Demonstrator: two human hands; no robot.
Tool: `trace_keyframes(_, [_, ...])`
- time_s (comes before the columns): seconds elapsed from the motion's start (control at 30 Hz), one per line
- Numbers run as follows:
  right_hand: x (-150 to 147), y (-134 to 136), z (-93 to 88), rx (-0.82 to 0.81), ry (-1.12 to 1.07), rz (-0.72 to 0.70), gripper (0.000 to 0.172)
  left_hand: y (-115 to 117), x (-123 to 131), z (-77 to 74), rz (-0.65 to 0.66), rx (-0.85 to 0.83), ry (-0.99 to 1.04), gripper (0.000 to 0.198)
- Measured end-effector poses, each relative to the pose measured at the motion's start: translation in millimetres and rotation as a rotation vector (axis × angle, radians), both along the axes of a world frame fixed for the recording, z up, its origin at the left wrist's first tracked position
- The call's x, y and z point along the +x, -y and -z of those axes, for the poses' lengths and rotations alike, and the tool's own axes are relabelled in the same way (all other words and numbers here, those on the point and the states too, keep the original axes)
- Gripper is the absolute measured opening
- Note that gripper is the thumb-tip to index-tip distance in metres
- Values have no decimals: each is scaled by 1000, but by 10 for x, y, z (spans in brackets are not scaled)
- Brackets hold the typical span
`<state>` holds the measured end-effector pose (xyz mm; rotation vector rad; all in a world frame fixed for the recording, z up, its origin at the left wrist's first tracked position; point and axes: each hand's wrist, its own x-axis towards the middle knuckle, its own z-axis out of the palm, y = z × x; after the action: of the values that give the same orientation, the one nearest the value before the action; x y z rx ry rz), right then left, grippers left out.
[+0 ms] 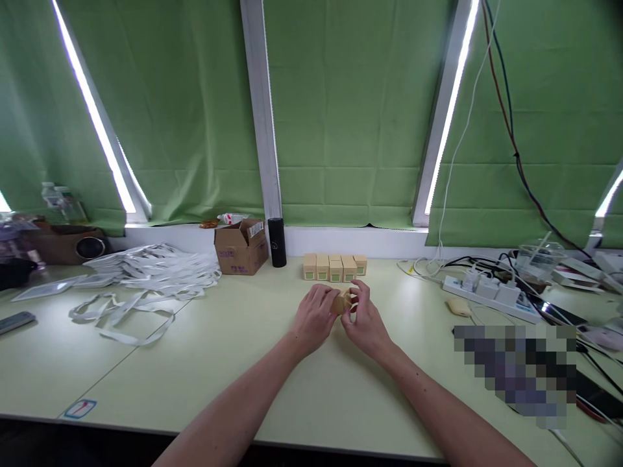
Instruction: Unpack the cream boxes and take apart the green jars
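Observation:
Over the middle of the pale table (233, 363), my two hands meet around a small tan cardboard box (342, 302). My left hand (314, 314) is closed on the box's left side. From the right, my right hand (366, 319) pinches the box with thumb and fingers. Parts of the box are hidden behind my fingers, so its flaps cannot be made out clearly. Just beyond my hands stands a row of several similar small tan boxes (335, 268), with greenish labels low on their fronts.
At the back stand a brown carton (241, 248) with open flaps and a black cylinder (277, 242). White straps (146, 279) with flat badges are heaped on the left. A power strip (491, 298), cables and a blurred-out object (518, 373) occupy the right.

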<state>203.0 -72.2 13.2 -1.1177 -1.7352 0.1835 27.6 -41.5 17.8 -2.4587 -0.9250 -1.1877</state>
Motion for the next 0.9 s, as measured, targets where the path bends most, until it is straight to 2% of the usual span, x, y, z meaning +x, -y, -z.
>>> trace_keyframes(0.27, [12,-29,19,-77,-54,-9,62,-11,-7,37,18,-106,-3,51])
trace_keyframes(0.57, [15,-68,49,-143,-99,-14,61,-18,-18,33,55,-134,13,53])
trace_keyframes(0.73, [57,-87,66,-112,-119,11,59,-8,-33,21,42,-181,21,53])
trace_keyframes(0.9, [113,-119,63,-115,-274,-11,50,-61,-65,64,33,-221,118,50])
